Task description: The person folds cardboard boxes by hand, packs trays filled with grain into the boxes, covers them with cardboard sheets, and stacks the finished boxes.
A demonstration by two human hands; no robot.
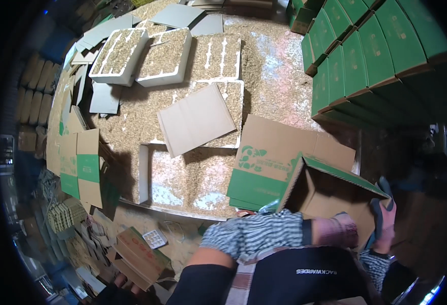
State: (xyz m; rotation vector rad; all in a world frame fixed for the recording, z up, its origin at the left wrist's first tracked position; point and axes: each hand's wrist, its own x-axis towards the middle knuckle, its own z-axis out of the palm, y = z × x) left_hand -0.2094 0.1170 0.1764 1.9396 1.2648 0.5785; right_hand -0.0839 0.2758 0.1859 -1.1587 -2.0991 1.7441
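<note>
An open cardboard box (pixel 332 190), brown inside with a green outer flap, is tilted in front of me at the table's near right corner. My right hand (pixel 385 219), in a pink and grey glove, grips its right corner, thumb and fingers on either side of the cardboard. My left hand (pixel 339 230), in a pink glove, rests against the box's near side. Its fingers are bent out of sight, so its grip cannot be made out. Flattened brown and green cartons (pixel 261 164) lie stacked beside and behind the box.
Green boxes (pixel 372 61) stand in stacked rows at the right. White foam trays (pixel 162 57) filled with grain-like bedding and a loose cardboard sheet (pixel 196 120) lie on the littered table. More flattened cartons (pixel 88 167) lean left. Another person's hand (pixel 126 284) touches a red-printed carton (pixel 141 257).
</note>
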